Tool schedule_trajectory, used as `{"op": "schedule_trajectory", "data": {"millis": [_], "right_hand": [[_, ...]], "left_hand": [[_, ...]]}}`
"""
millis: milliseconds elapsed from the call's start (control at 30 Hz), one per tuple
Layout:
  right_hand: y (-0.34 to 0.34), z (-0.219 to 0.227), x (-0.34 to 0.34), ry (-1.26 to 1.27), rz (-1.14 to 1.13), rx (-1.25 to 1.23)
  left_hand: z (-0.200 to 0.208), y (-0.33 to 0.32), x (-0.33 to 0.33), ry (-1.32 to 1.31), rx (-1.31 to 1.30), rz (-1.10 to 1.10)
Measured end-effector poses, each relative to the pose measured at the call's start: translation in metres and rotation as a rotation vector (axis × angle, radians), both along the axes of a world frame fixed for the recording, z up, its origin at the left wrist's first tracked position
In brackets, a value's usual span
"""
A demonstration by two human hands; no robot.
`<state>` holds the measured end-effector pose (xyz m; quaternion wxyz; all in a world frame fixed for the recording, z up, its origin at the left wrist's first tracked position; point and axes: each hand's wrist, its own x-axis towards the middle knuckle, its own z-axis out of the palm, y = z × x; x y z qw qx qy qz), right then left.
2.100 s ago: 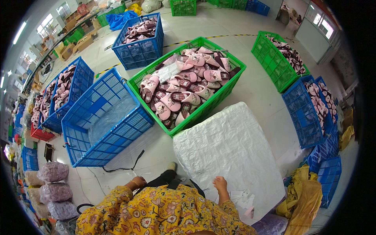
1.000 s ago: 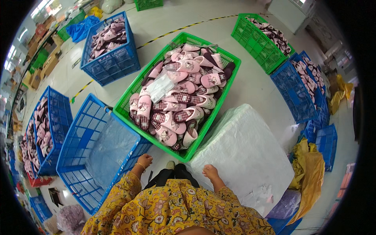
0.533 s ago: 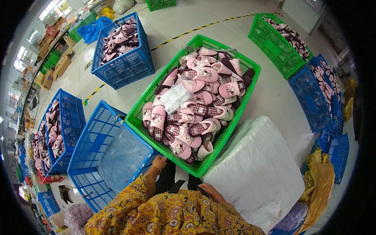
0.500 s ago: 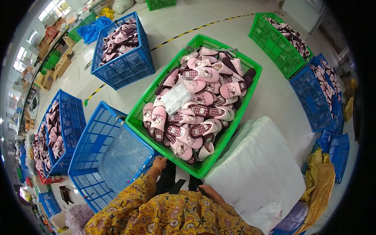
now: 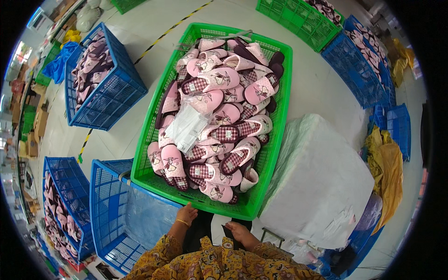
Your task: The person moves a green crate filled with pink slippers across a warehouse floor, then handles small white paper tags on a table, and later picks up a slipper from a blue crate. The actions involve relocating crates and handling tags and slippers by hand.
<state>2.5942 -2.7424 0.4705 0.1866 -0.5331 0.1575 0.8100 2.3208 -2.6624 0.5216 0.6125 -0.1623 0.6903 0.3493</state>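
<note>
My left hand [image 5: 186, 214], with a yellow bangle at the wrist, is just below the near rim of a green plastic crate [image 5: 212, 209]; its fingers stretch toward that rim, and whether they touch it I cannot tell. My right hand [image 5: 239, 232] is in front of my body, lower and to the right, fingers loosely extended and no object visible in it. Pink slippers [image 5: 224, 78] with maroon checked insoles and printed figures fill the green crate. A clear plastic bag with white labels [image 5: 188, 130] lies on top of the slippers.
A blue crate [image 5: 108, 200] lined with clear plastic sits left of the green one. To the right stands a large white wrapped block [image 5: 322, 182]. Other blue crates [image 5: 109, 100] and a green crate [image 5: 298, 21] hold more slippers. Striped tape [image 5: 172, 29] marks the floor.
The view has turned and shifted, so the green crate appears more upright and further left. My left hand has stayed near the crate's rim; my right hand has come out from my waist, showing more fully.
</note>
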Motion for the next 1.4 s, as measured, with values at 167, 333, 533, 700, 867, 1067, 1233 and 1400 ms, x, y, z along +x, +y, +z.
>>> {"op": "schedule_trajectory", "data": {"millis": [167,333,533,700,867,1067,1233,1400], "right_hand": [[0.021,-0.013,-0.032,0.025,-0.239,-0.011],[0.050,0.008,-0.051,0.068,-0.403,-0.142],[0.079,0.042,-0.048,-0.051,-0.144,0.014],[0.121,0.111,-0.048,-0.022,-0.094,-0.066],[0.094,0.112,-0.045,-0.154,-0.068,0.410],[0.026,-0.020,-0.058,-0.075,-0.392,0.275],[0.046,-0.007,-0.074,0.033,-0.597,0.103],[0.038,-0.017,-0.082,-0.029,-0.630,0.337]], "left_hand": [[0.018,0.014,0.001,-0.182,-0.002,-0.007],[-0.016,0.022,-0.006,-0.281,0.088,0.235],[-0.027,0.049,0.014,-0.165,-0.050,0.474],[-0.054,0.038,-0.005,-0.208,-0.128,0.622],[-0.021,0.067,0.007,-0.144,-0.166,0.395],[-0.021,0.057,0.013,-0.265,-0.022,0.420],[-0.057,0.031,-0.014,-0.336,0.176,0.262],[-0.072,0.031,-0.019,-0.341,0.267,0.151]]}}
